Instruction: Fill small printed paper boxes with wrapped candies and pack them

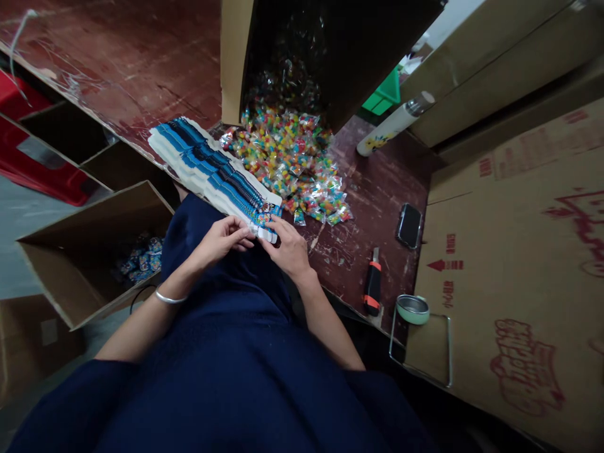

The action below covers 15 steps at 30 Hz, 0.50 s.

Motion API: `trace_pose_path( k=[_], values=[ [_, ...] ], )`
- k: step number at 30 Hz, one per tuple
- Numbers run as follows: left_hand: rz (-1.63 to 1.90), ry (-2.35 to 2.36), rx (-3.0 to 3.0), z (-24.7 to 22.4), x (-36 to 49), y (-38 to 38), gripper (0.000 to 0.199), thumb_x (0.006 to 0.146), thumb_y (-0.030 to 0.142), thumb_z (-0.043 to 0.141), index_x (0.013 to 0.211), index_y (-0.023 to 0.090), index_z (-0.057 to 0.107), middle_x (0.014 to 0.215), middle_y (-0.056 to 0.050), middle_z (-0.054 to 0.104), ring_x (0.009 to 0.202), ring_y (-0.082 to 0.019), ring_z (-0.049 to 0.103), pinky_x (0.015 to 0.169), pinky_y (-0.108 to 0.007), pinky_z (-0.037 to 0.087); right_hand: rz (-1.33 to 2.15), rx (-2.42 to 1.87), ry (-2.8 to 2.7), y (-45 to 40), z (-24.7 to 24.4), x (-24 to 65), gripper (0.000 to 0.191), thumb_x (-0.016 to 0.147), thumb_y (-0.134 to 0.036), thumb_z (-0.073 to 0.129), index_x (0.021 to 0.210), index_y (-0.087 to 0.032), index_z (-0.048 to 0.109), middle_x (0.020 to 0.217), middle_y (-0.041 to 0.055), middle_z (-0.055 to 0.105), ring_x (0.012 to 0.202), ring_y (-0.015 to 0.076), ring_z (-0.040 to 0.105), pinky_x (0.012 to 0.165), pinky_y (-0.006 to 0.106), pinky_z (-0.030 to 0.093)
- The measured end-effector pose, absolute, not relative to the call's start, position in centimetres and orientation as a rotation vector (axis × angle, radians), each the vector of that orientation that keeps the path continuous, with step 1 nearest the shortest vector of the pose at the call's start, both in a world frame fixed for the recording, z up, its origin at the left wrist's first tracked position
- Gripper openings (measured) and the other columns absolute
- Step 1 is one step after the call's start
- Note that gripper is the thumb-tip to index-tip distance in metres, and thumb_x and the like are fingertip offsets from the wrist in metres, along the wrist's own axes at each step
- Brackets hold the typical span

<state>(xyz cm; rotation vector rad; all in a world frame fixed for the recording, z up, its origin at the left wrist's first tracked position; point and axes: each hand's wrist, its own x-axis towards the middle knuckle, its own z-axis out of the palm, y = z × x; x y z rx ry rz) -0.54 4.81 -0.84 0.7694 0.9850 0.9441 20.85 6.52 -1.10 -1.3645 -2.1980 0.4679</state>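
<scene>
A long fanned row of flat blue and white printed cartons (212, 170) lies along the table's near edge. My right hand (287, 248) is at the row's near end, its fingers and thumb closed on the end carton. Beside it, my left hand (226, 239) has its thumb and fingers pressed together near the carton's white flap; whether anything is between them is too small to tell. Beyond the row, small clear packets of colourful candy (292, 163) spill in a heap from a dark, tipped box (233, 63).
On the red-brown table (344, 258) are a box cutter (372, 286), a phone (409, 225) and a white flask (394, 126). A small green bowl (413, 309) is near the right corner. An open carton (70, 264) holding blue packs (144, 259) stands at lower left.
</scene>
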Motion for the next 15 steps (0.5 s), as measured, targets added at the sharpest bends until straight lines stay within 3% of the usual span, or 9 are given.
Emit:
trace_pose_path(
  k=[6, 11, 15],
  values=[
    [0.933, 0.974, 0.767, -0.95, -0.24, 4.75, 0.049, 0.074, 0.05, 0.09, 0.09, 0.014, 0.062, 0.092, -0.009, 0.08, 0.077, -0.018, 0.078, 0.063, -0.023, 0.061, 0.454, -1.399, -2.132, 6.1, -0.54, 20.02, 0.016, 0.086, -0.025, 0.069, 0.102, -0.021, 0.07, 0.139, 0.0149, 0.069, 0.131, 0.0315, 0.066, 0.11, 0.046, 0.054],
    [0.951, 0.954, 0.748, -1.02, -0.28, 4.68, 0.048, 0.075, 0.049, 0.09, 0.091, 0.013, 0.062, 0.093, -0.009, 0.08, 0.077, -0.018, 0.079, 0.063, -0.023, 0.061, 0.49, -1.388, -2.011, 6.29, -0.85, 19.77, 0.004, 0.086, -0.022, 0.067, 0.088, -0.023, 0.07, 0.127, 0.013, 0.076, 0.123, 0.0299, 0.071, 0.105, 0.046, 0.057],
    [0.986, 0.936, 0.685, -1.21, 0.16, 4.55, 0.047, 0.075, 0.047, 0.09, 0.091, 0.012, 0.063, 0.096, -0.011, 0.079, 0.081, -0.02, 0.079, 0.069, -0.027, 0.062, 0.395, -1.24, -1.822, 5.81, -0.94, 20.11, 0.011, 0.093, -0.021, 0.062, 0.088, -0.023, 0.072, 0.115, 0.0108, 0.08, 0.11, 0.0259, 0.077, 0.101, 0.045, 0.06]
  ],
)
